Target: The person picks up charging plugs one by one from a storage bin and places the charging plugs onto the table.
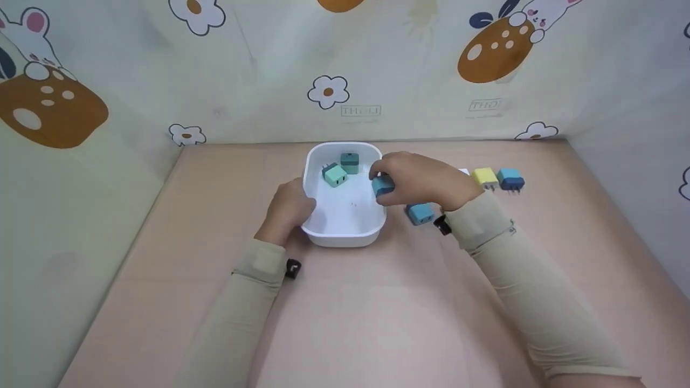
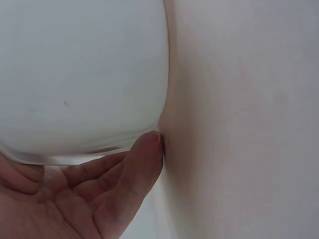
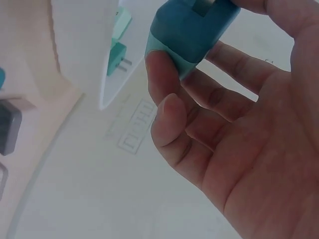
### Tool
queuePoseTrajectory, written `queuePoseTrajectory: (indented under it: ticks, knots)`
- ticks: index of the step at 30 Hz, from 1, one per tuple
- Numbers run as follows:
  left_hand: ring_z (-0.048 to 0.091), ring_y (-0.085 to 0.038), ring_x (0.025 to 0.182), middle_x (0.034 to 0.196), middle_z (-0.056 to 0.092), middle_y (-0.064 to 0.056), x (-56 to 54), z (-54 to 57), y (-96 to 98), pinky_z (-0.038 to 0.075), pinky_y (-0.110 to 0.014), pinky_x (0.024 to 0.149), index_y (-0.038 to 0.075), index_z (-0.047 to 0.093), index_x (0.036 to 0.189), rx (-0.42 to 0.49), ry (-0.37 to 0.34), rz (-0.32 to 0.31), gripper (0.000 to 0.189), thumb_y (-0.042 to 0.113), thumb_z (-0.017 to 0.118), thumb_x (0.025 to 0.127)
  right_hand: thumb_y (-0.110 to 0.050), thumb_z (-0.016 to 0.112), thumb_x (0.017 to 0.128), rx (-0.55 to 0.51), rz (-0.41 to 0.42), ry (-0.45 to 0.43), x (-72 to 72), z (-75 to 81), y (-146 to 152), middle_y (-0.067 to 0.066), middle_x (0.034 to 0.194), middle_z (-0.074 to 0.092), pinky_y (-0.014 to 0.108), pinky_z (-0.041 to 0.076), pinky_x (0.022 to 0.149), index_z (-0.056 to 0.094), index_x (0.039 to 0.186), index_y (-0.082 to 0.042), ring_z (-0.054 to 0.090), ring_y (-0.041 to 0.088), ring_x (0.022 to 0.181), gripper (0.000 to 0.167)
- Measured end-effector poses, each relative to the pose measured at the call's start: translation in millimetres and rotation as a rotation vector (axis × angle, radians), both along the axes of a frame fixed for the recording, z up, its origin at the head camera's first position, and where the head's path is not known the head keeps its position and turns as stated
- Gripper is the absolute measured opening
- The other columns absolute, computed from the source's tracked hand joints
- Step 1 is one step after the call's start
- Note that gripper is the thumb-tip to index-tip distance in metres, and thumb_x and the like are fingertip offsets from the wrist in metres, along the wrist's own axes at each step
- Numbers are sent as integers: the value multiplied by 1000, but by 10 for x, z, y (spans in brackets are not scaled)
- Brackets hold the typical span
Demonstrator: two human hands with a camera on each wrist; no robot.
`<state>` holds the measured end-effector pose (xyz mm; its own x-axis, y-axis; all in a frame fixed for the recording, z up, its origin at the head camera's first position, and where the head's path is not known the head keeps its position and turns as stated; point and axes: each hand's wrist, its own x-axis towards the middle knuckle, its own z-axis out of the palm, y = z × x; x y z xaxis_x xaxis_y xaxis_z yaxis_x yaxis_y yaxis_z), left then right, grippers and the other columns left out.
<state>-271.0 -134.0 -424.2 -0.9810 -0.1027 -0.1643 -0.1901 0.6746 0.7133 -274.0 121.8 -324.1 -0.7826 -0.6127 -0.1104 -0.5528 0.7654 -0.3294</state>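
A white plastic tub [image 1: 345, 240] stands on the table; two green plug adapters lie inside, a lighter one [image 1: 335, 175] and a darker one [image 1: 350, 163]. My left hand [image 1: 288, 207] grips the tub's left side, thumb at the rim. In the left wrist view its fingers [image 2: 142, 164] lie along the outer wall. Over the tub's right rim, my right hand [image 1: 418, 178] pinches a two-tone blue plug adapter [image 3: 192, 32] between thumb and fingers. Below that hand, another blue plug adapter [image 1: 420, 213] lies on the table beside the tub.
To the right on the table [image 1: 345, 323] sit a yellow plug adapter [image 1: 484, 177] and a blue one [image 1: 510, 179], prongs toward me. Something white [image 1: 464, 171] shows partly behind the right hand. A printed cloth wall [image 1: 259, 81] rises at the table's back edge.
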Motion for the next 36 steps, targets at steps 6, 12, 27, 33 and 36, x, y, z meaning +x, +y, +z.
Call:
queuePoseTrajectory:
  ticks: [6, 12, 27, 33, 36]
  knots:
    - [68, -36, 117, 141, 65, -18, -6, -6, 11, 56, -56, 104, 8, 56, 150, -1, 0, 5, 50, 4, 58, 100, -25, 83, 90, 6, -24, 7, -22, -81, 218, 9, 123, 71, 43, 61, 95, 72, 132, -8, 64, 26, 100, 47]
    - [67, -38, 124, 144, 64, -17, -8, -4, 30, 53, -56, 107, 8, 55, 153, -7, -3, 5, 52, 5, 59, 101, -27, 83, 91, 4, -84, -22, -42, -173, 459, 10, 125, 71, 48, 61, 96, 71, 133, -8, 65, 28, 103, 47]
    - [67, -36, 120, 144, 63, -17, 11, -9, 10, 54, -55, 106, 8, 54, 153, 17, -3, 12, 52, 5, 60, 101, -23, 81, 92, -57, -186, -36, 5, -271, 1009, 14, 137, 67, 57, 57, 101, 71, 135, -7, 64, 33, 116, 47]
    - [67, -36, 123, 147, 62, -16, 18, -2, 15, 53, -55, 106, 9, 53, 154, 17, -14, 16, 53, 5, 62, 102, -23, 79, 94, -68, -208, -11, 17, -252, 1263, 18, 129, 67, 59, 57, 99, 68, 135, -3, 64, 36, 113, 48]
    - [67, -36, 124, 147, 62, -15, 24, 10, 6, 54, -54, 106, 10, 53, 155, 11, -17, 15, 53, 6, 61, 102, -25, 79, 94, -85, -250, -24, 43, -221, 1349, 19, 129, 65, 60, 58, 97, 67, 136, -3, 63, 37, 112, 49]
